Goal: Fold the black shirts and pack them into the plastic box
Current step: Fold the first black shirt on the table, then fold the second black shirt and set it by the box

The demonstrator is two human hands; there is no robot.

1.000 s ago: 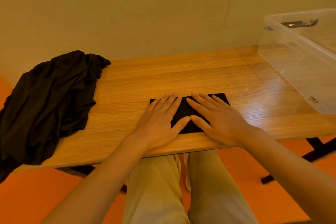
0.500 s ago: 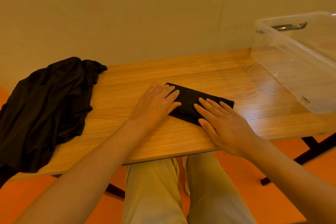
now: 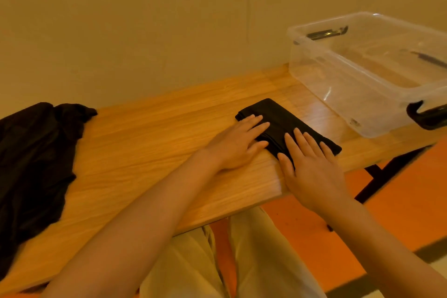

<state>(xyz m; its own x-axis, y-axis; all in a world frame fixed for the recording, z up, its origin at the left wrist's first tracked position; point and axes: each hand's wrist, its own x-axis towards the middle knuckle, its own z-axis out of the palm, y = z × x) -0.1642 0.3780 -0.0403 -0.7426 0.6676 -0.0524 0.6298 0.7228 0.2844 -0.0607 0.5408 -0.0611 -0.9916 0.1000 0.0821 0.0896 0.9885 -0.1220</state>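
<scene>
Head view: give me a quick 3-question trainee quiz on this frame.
1. True or false: the plastic box already holds a folded shirt.
2. Where is the unfolded pile of black shirts? A) table's left end B) inside the box C) on the floor
3. What are the left hand and right hand both resting on?

Key: 1 false, no shirt is in it. 2 A. 3 the folded black shirt, fingers flat, on the wooden table.
</scene>
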